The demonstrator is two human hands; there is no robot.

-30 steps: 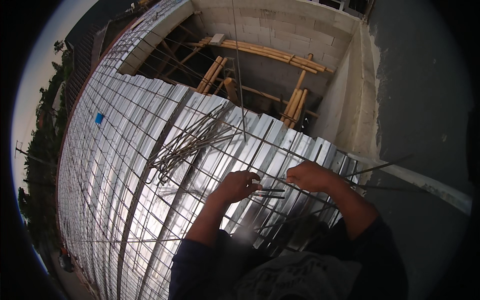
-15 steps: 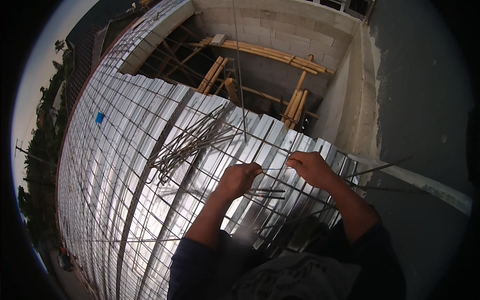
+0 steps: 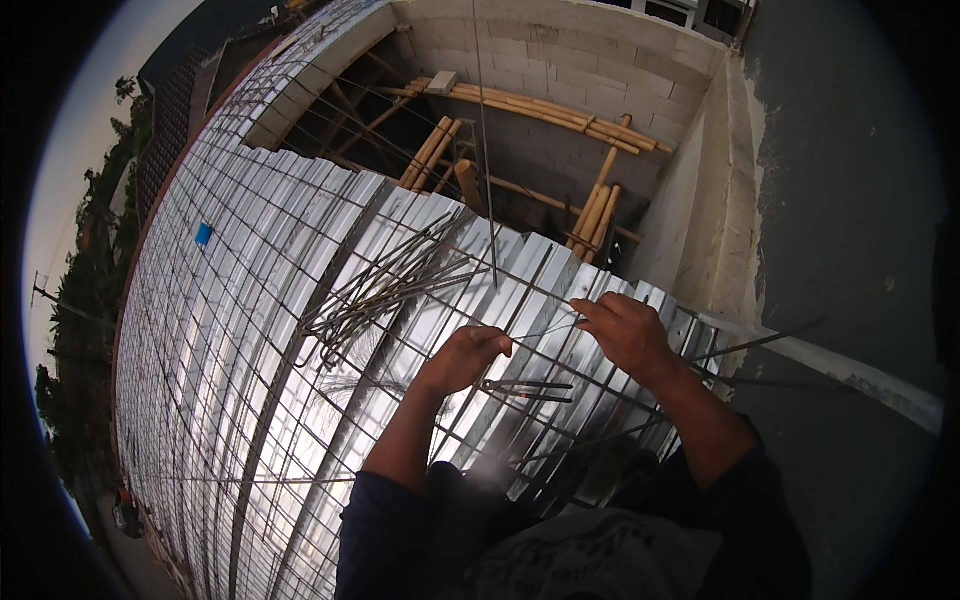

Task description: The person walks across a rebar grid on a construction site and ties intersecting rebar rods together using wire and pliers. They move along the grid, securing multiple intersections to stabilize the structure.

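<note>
My left hand (image 3: 468, 358) is closed, with thumb and fingers pinching one end of a thin wire (image 3: 545, 333). The wire runs slightly bowed across to my right hand (image 3: 622, 330), whose fingertips are pinched on its other end. Both hands are above a grid of steel bars (image 3: 590, 374) laid over shiny ribbed metal sheets (image 3: 420, 225). Just below my left hand, a pair of pincers (image 3: 525, 391) lies on the grid, its handles pointing right; neither hand touches it.
Several bent steel rods (image 3: 385, 285) are heaped left of my hands, near a bundle of fine wires (image 3: 350, 385). Beyond the sheets' jagged edge is an open pit with bamboo poles (image 3: 540, 108) and a block wall (image 3: 560, 65). A grey wall (image 3: 850, 240) rises at right.
My left hand has shifted slightly left and its grip has turned, while my right fingers have tilted upward. The wire now slants between them, and the pincers' head shows from behind my left hand.
</note>
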